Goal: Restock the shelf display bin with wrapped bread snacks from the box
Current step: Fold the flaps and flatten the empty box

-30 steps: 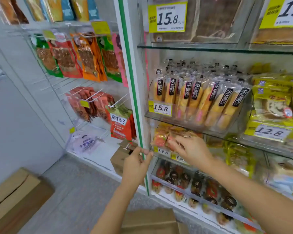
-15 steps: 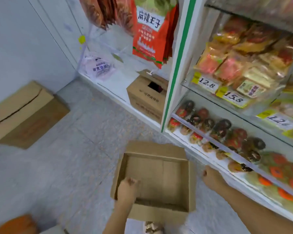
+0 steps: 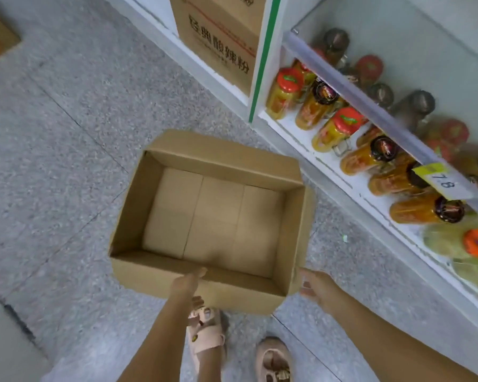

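Box (image 3: 221, 161) on floor (image 3: 66, 133), empty: light, stiff card, take by walls. Our left hand (image 3: 186, 285) pinches near wall; right hand (image 3: 312, 285) touches the corner, grip unclear.

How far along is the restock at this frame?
Done, apparently: the cardboard box on the floor holds no snacks. In hand: the left hand grips its near wall, thumb over the rim; the right hand is at the near right corner, grip unclear. Left: nothing to unload; the display bin is out of view, so its fill is unconfirmed.
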